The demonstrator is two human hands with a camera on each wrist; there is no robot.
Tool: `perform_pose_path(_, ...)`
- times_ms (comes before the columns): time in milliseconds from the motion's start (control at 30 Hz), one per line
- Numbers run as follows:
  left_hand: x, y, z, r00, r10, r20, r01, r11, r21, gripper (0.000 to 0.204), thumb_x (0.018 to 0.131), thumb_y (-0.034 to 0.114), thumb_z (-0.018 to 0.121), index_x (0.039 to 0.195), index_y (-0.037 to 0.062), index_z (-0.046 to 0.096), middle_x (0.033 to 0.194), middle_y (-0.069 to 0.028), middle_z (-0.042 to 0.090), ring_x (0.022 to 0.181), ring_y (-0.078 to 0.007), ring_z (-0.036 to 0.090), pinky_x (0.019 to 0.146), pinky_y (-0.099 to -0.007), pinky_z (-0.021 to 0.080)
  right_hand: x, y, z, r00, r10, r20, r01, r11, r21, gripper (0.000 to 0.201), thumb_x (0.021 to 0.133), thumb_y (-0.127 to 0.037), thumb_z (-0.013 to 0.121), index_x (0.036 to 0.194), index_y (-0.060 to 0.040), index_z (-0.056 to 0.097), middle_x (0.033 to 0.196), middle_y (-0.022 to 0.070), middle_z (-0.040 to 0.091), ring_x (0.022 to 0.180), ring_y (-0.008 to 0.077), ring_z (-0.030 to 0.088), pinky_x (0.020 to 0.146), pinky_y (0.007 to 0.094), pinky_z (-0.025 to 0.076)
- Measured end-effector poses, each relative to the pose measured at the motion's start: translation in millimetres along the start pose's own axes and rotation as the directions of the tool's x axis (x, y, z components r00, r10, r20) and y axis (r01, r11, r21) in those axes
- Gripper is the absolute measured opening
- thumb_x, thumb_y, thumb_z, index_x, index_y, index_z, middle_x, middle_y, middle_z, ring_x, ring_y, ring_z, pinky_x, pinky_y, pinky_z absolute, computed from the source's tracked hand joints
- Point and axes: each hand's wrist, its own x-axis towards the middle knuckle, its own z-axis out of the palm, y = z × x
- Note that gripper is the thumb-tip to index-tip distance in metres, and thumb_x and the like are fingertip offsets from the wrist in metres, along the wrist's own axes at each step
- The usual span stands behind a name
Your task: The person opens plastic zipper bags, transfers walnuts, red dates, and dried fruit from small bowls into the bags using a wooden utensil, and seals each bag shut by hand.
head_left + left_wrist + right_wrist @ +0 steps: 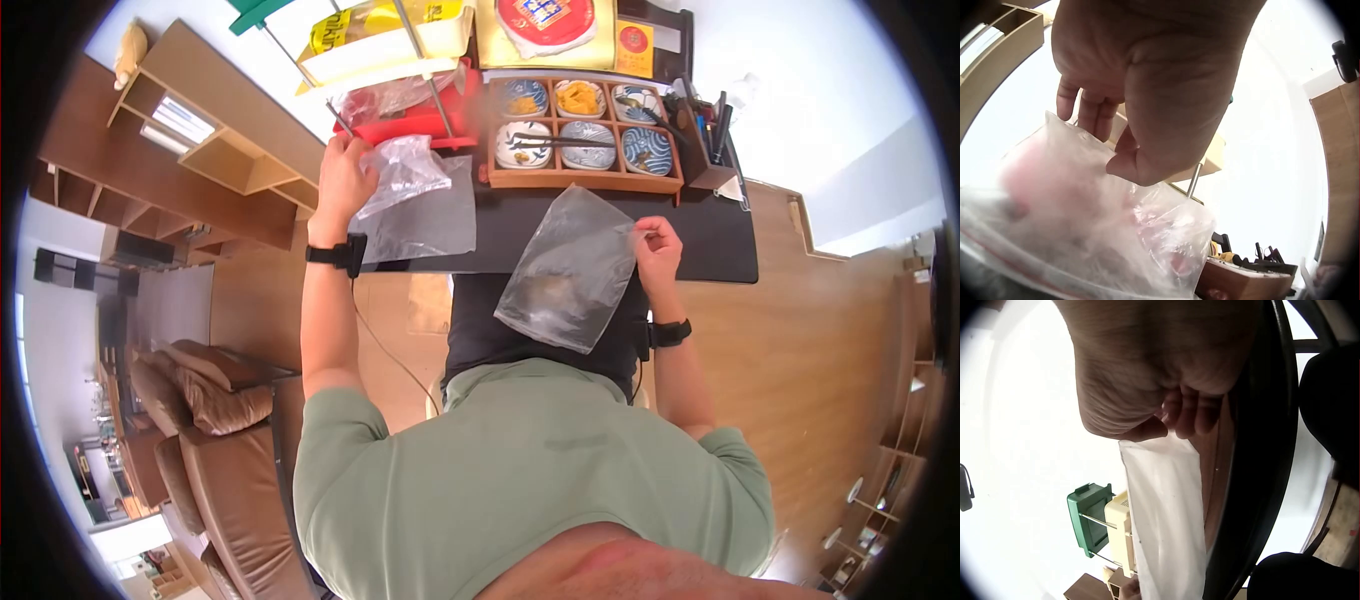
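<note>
My right hand (658, 262) pinches a clear flat plastic bag (570, 270) by its upper corner. This bag hangs over the lap at the desk's front edge, and in the right wrist view the bag (1163, 512) looks whitish below the fingertips. At the red bin's front left corner, my left hand (343, 185) grips the edge of a crumpled clear plastic bag (1085, 181) between thumb and fingers. Under that crumpled bag a flat clear bag (440, 230) lies on the dark desk.
The red bin (410, 125) holds clear plastic, below a cream tray (440, 58) with yellow packaging. A wooden divided box (580, 182) with several patterned bowls and dark tongs stands at the middle. Right of it is a pen holder (708, 165). The black desk (720, 235) ends near the lap.
</note>
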Motion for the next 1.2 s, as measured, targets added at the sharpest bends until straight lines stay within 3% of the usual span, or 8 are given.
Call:
perform_pose_path(67, 2.5, -3.9, 1.7, 0.985, -0.083, 0.15, 0.068, 0.993, 0.099, 0.027, 0.075, 0.002, 0.069, 0.102, 0.0025, 0.073, 0.105, -0.022, 0.065, 0.096, -0.0421, 0.065, 0.086, -0.0478, 0.055, 0.9, -1.5, -1.9, 0.999, 0.032, 0.017, -0.03, 0.995, -0.098, 0.01, 0.092, 0.006, 0.063, 0.099, -0.0007, 0.066, 0.087, -0.0043, 0.063, 0.072, -0.0002, 0.054, 0.063, 0.0167, 0.042)
perform_pose_path(233, 23.5, -12.1, 15.6, 0.995, -0.064, 0.076, 0.057, 0.995, 0.08, 0.015, 0.08, 0.004, 0.068, 0.094, 0.0044, 0.074, 0.101, -0.0206, 0.065, 0.098, -0.0422, 0.066, 0.085, -0.0486, 0.055, 4.0, 7.3, -2.7, 1.0, 0.024, -0.019, -0.026, 0.996, -0.088, 0.011, 0.091, 0.006, 0.063, 0.098, -0.0015, 0.066, 0.082, -0.006, 0.061, 0.068, -0.0014, 0.051, 0.06, 0.0165, 0.039)
perform_pose_path(433, 21.6, -15.0, 50.7, 0.958, -0.285, 0.043, 0.277, 0.951, 0.136, 0.021, 0.087, 0.012, 0.064, 0.105, 0.0036, 0.072, 0.1, -0.0271, 0.068, 0.095, -0.044, 0.066, 0.082, -0.0505, 0.055, 3.9, 6.8, -4.2, 0.999, 0.019, -0.036, -0.022, 0.997, -0.07, 0.012, 0.09, 0.007, 0.062, 0.097, -0.0019, 0.067, 0.079, -0.0057, 0.06, 0.066, -0.0007, 0.051, 0.059, 0.017, 0.039)
perform_pose_path(533, 10.0, -19.9, 66.1, 0.977, -0.195, -0.089, 0.193, 0.981, -0.032, 0.029, 0.084, 0.011, 0.067, 0.112, 0.0028, 0.068, 0.101, -0.0271, 0.065, 0.093, -0.0452, 0.064, 0.085, -0.0516, 0.055, 4.7, 8.9, -4.1, 0.998, 0.004, -0.057, -0.01, 0.995, -0.101, 0.012, 0.089, 0.006, 0.062, 0.097, -0.0016, 0.067, 0.08, -0.0054, 0.061, 0.067, -0.0004, 0.052, 0.06, 0.0177, 0.04)
perform_pose_path(733, -4.2, 3.8, 66.9, 0.968, -0.25, 0.005, 0.248, 0.955, -0.165, 0.042, 0.083, 0.025, 0.08, 0.116, 0.0029, 0.067, 0.11, -0.027, 0.063, 0.105, -0.0445, 0.06, 0.092, -0.0503, 0.052, 3.8, 5.3, -5.6, 0.999, 0.023, -0.028, -0.025, 0.997, -0.074, 0.013, 0.088, 0.006, 0.064, 0.097, -0.0027, 0.068, 0.082, -0.0051, 0.063, 0.071, 0.0008, 0.055, 0.063, 0.0183, 0.043)
perform_pose_path(900, -5.5, 2.7, 80.8, 0.981, -0.193, -0.023, 0.192, 0.98, -0.056, 0.05, 0.081, 0.039, 0.084, 0.113, 0.0038, 0.07, 0.106, -0.0241, 0.069, 0.107, -0.0438, 0.061, 0.093, -0.0499, 0.052, 1.5, 4.3, -7.5, 0.999, 0.052, 0.005, -0.052, 0.995, -0.081, 0.012, 0.092, 0.004, 0.065, 0.099, -0.0044, 0.068, 0.084, -0.0041, 0.064, 0.073, 0.0016, 0.056, 0.065, 0.0185, 0.044)
perform_pose_path(1033, 3.6, 10.5, 82.8, 0.936, -0.347, 0.063, 0.348, 0.938, -0.003, 0.052, 0.079, 0.04, 0.084, 0.115, 0.0044, 0.071, 0.106, -0.0242, 0.069, 0.109, -0.0437, 0.062, 0.094, -0.0497, 0.053, 4.4, 5.0, -6.4, 0.999, 0.049, -0.002, -0.049, 0.999, -0.024, 0.011, 0.093, 0.003, 0.066, 0.101, -0.0044, 0.067, 0.085, -0.005, 0.063, 0.073, 0.0013, 0.054, 0.065, 0.0178, 0.042)
perform_pose_path(1200, -5.0, 16.2, 62.6, 0.973, -0.232, -0.012, 0.232, 0.973, -0.014, 0.043, 0.08, 0.032, 0.085, 0.109, 0.0035, 0.07, 0.108, -0.0226, 0.066, 0.097, -0.0381, 0.065, 0.087, -0.0454, 0.055, 2.6, 10.5, -10.9, 0.998, 0.047, -0.047, -0.047, 0.999, -0.002, 0.013, 0.093, 0.004, 0.065, 0.103, -0.0034, 0.067, 0.084, -0.0054, 0.062, 0.072, 0.0013, 0.053, 0.064, 0.0175, 0.04)
